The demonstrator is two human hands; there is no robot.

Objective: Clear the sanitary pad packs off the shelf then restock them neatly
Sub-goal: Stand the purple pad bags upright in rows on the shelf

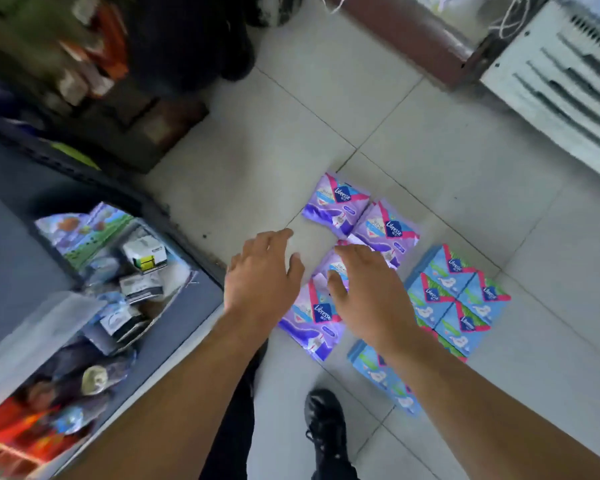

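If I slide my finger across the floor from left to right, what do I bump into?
Shelf → left hand → purple packs → blue packs → white vent. The right hand hangs over the purple packs, so I left it out.

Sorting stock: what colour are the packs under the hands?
Purple with pink trim, clearest in the head view.

Purple sanitary pad packs (pixel 336 202) are lying flat on the tiled floor (pixel 326 109), four showing, loosely grouped with edges touching. Just beside them, blue packs (pixel 458 299) are sitting in neat, tightly aligned stacks, labels facing up.
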